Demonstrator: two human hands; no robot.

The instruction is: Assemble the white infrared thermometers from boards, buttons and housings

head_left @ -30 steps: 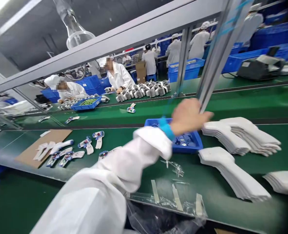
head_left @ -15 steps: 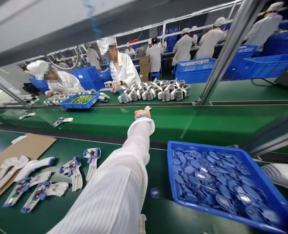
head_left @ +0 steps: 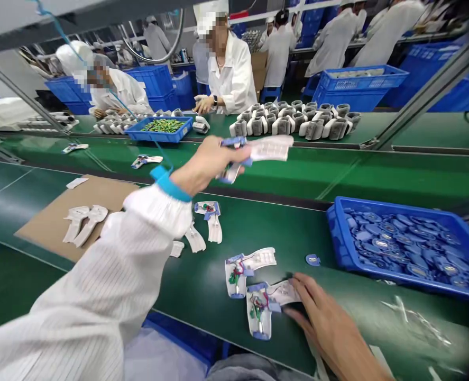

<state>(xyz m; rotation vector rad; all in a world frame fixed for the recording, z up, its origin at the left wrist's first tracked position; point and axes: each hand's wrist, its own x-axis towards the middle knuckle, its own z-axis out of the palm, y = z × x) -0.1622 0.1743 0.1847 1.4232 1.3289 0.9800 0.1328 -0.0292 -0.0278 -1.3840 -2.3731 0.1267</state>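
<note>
My left hand, reaching out over the belt, is shut on a white and blue gun-shaped plastic housing. A blue antistatic cord runs up from its cuff. My right hand lies low on the green belt, fingers apart, its fingertips at the edge of a wired white housing half. Beside that half lies a second one with red and green wires. A loose blue disc sits just beyond them.
A blue tray of round blue parts stands to the right. Cardboard carries white shells. Further housings lie under my left forearm. Beyond the belt, grey-white devices stand in rows, with co-workers and blue crates behind.
My left hand has taken a housing from the far belt and drawn back toward me. My right hand has come into view, and the blue tray has shifted right and further away.
</note>
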